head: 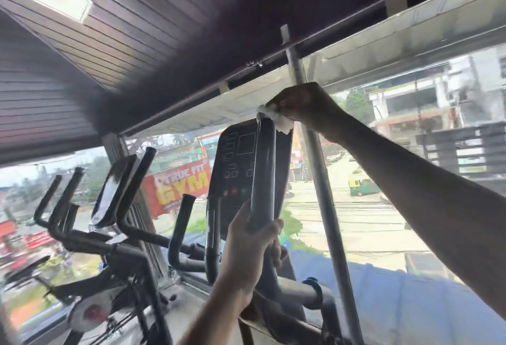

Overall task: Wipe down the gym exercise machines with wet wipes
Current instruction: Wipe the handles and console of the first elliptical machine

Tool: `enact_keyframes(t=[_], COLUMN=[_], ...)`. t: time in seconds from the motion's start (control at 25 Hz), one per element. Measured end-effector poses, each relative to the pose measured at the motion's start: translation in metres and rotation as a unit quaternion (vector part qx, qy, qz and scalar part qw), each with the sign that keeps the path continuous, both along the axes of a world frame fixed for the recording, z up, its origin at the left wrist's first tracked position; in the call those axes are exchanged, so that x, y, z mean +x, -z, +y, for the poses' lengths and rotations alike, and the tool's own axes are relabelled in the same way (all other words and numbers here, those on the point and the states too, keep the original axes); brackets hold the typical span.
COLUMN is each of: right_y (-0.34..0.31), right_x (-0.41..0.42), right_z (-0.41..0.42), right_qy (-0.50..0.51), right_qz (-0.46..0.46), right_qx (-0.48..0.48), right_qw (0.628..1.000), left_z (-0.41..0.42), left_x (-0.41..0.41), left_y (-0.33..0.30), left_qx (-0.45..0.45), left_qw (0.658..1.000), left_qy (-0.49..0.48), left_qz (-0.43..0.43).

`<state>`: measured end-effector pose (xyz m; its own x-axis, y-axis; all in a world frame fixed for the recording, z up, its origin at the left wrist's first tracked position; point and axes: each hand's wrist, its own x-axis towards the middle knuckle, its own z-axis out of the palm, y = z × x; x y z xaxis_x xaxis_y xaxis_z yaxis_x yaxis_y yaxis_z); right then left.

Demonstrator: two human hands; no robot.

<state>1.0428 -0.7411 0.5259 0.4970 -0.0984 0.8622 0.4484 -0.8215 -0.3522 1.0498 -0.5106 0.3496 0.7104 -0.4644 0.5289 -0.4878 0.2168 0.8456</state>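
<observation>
My right hand (304, 106) is raised to the top of the machine's handle (262, 169), the upright grey bar in front of the console (238, 169). Its fingers are curled over a white wet wipe (276, 117) and press it against the handle's top end. The wipe is bunched under my fingers, with a crumpled corner hanging down on the right side of the bar, just beside the console's upper edge.

My left hand (252, 251) sits lower on the same handle. Its grip is closed around the bar's lower part, thumb on the left and fingers wrapped round the right side, so the two hands are well apart along the handle, the wipe at the top and the bare hand at the bottom.

The console is dark, with outlined buttons and small red and green lights near its lower part. To the left stands another exercise machine (109, 235) with black curved handlebars. Behind everything is a big window (383, 208) looking onto a street, with a red gym banner (178, 188) outside.
</observation>
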Motion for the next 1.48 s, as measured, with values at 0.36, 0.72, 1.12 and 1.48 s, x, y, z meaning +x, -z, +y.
enact_keyframes(t=[0.36,0.72,1.12,1.48], right_y=[-0.004,0.081,0.15,0.064], right_x=[0.001,-0.003,-0.019,0.05], right_z=[0.027,0.039,0.092,0.06], right_qy=[0.061,-0.044,-0.059,-0.231], right_qz=[-0.088,-0.145,-0.109,-0.057], right_qx=[-0.196,-0.009,0.26,0.574], right_qw=[0.975,0.988,0.958,0.783], left_z=[0.005,0.006,0.003,0.004], left_x=[-0.013,-0.01,-0.011,-0.01], left_y=[0.021,0.035,0.035,0.04], left_qx=[-0.011,-0.031,-0.042,-0.044], left_qw=[1.0,0.999,0.998,0.998], left_qy=[-0.008,-0.02,-0.05,-0.046], left_qz=[-0.024,-0.016,-0.023,-0.005])
